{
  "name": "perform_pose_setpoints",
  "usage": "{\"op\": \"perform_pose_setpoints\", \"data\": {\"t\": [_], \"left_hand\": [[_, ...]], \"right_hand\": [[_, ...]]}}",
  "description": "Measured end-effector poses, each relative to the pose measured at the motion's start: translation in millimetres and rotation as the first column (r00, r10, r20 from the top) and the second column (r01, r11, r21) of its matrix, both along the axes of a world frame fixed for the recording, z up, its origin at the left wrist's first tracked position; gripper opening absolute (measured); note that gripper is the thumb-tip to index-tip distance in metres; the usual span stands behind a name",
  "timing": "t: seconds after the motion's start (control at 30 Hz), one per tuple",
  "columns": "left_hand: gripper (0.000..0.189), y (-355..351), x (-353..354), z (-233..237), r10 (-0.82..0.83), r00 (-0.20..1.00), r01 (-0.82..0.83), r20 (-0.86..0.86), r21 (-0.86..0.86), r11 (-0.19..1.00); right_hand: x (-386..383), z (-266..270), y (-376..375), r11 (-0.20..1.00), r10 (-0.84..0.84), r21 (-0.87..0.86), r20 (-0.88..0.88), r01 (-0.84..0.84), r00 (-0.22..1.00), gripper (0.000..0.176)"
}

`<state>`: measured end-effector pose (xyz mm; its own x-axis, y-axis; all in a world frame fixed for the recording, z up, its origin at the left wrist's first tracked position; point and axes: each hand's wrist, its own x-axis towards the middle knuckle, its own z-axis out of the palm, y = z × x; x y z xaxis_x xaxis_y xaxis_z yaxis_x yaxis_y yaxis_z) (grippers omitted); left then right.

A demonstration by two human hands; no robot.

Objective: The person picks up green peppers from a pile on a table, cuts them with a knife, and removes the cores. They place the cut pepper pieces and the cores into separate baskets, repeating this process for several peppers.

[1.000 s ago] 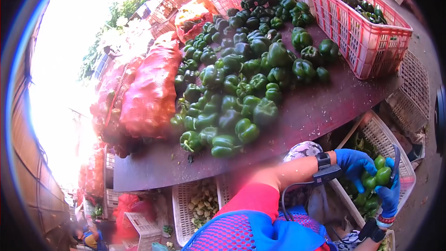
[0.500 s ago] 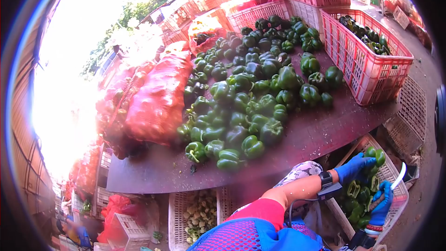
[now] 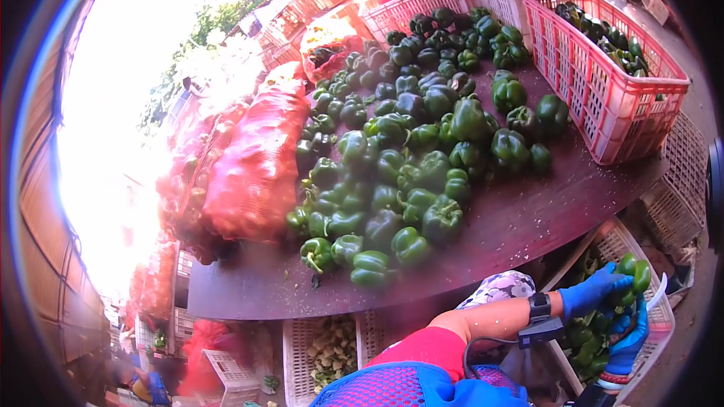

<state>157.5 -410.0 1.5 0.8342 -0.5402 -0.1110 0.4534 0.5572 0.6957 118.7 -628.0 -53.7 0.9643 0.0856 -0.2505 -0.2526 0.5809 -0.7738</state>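
In the head view, my left hand (image 3: 592, 292), in a blue glove, grips a green bell pepper (image 3: 633, 274) over the lower-right crate (image 3: 662, 325). Just below it, my right hand (image 3: 627, 343), gloved in blue too, is closed around a knife whose pale blade (image 3: 658, 292) sticks up beside the pepper; its handle is hidden by the fingers. Under both hands, more green peppers (image 3: 587, 347) lie in the crate, some looking cut open. A large spread of whole bell peppers (image 3: 422, 173) covers the dark tabletop (image 3: 520, 215).
A red crate (image 3: 603, 98) of peppers stands on the table's right end. Filled red mesh sacks (image 3: 253, 173) line its left side. Below the front edge is a white crate (image 3: 300, 354) of pale vegetable pieces. More crates (image 3: 682, 154) sit on the floor at right.
My right hand has come up closer to my left hand and the pepper, and the knife blade now appears partly behind it. The view has shifted slightly.
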Motion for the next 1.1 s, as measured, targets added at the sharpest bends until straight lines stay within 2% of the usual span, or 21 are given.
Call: {"op": "perform_pose_setpoints", "data": {"t": [0.07, 0.13, 0.2, 0.27, 0.33, 0.37, 0.4, 0.43, 0.47, 0.5, 0.53, 0.57, 0.67, 0.8, 0.9, 1.0, 1.03, 1.1], "left_hand": [[0.031, -2, -2, 1, 0.068, 0.996, -0.067, -0.059, 0.030, 0.997], [0.033, -2, 1, -8, 0.060, 0.998, -0.059, -0.033, 0.026, 0.998], [0.033, -1, 4, -12, 0.079, 0.997, -0.078, 0.023, -0.008, 0.997], [0.031, 0, 10, -11, 0.116, 0.989, -0.107, 0.094, -0.089, 0.990], [0.022, 20, 21, 6, 0.155, 0.894, -0.244, 0.421, 0.167, 0.955], [0.014, 20, 22, 10, 0.145, 0.934, -0.197, 0.326, 0.135, 0.971], [0.013, 24, 25, 9, 0.051, 0.952, -0.113, 0.302, 0.192, 0.975], [0.015, 17, 26, -7, 0.057, 0.968, -0.113, 0.246, 0.219, 0.969], [0.021, 17, 26, -10, 0.021, 0.972, -0.058, 0.235, 0.151, 0.987], [0.029, 14, 24, -3, -0.013, 0.993, -0.012, 0.117, 0.205, 0.979], [0.036, 5, 20, 4, -0.068, 0.997, 0.062, 0.037, 0.142, 0.988], [0.040, 3, 20, 4, -0.083, 0.996, 0.078, 0.021, 0.171, 0.982], [0.044, 5, 21, 0, -0.114, 0.993, 0.113, -0.010, 0.235, 0.965], [0.042, -4, 16, -1, -0.084, 0.995, 0.095, -0.050, 0.305, 0.948], [0.040, -19, 9, -10, -0.007, 0.997, -0.023, 0.072, 0.402, 0.915], [0.047, -25, 0, -3, -0.114, 0.900, -0.254, 0.421, 0.718, 0.648], [0.053, -29, -2, -13, -0.058, 0.902, -0.269, 0.429, 0.661, 0.701], [0.049, -28, -2, -23, -0.042, 0.894, -0.270, 0.447, 0.610, 0.745]], "right_hand": [[-6, -3, 9, 0.972, -0.058, -0.227, 0.009, 0.058, 0.998, 0.034], [-2, -24, -2, 0.916, -0.092, -0.390, 0.034, 0.098, 0.995, 0.026], [4, -34, -21, 0.908, 0.070, -0.418, 0.100, -0.022, 0.993, 0.021], [-1, -34, -25, 0.757, 0.120, -0.652, 0.090, -0.033, 0.989, 0.020], [2, 10, 22, 0.634, 0.129, -0.770, 0.189, 0.066, 0.973, 0.030], [6, 30, 46, 0.563, 0.132, -0.817, 0.236, 0.123, 0.963, 0.036], [3, 32, 51, 0.575, 0.130, -0.804, 0.272, 0.151, 0.954, 0.042], [0, 12, 49, 0.593, 0.011, -0.759, 0.343, 0.269, 0.939, 0.044], [-1, 25, 52, 0.475, 0.051, -0.828, 0.364, 0.298, 0.930, 0.049], [-3, 38, 53, 0.347, 0.086, -0.877, 0.381, 0.331, 0.920, 0.054], [-10, 52, 48, 0.368, 0.026, -0.915, 0.185, 0.163, 0.982, 0.060], [-8, 27, 43, 0.340, 0.038, -0.850, 0.440, 0.403, 0.897, 0.063], [-14, 48, 48, 0.341, 0.023, -0.896, 0.310, 0.284, 0.950, 0.066], [-16, 34, 45, 0.283, 0.060, -0.890, 0.389, 0.358, 0.919, 0.058], [-17, 32, 45, 0.324, 0.069, -0.881, 0.385, 0.344, 0.920, 0.050], [-24, 37, 51, 0.285, -0.037, -0.923, 0.260, 0.259, 0.965, 0.044], [-24, 38, 50, 0.293, -0.038, -0.928, 0.229, 0.230, 0.973, 0.045], [-26, 40, 50, 0.311, -0.042, -0.935, 0.167, 0.171, 0.985, 0.047]]}}
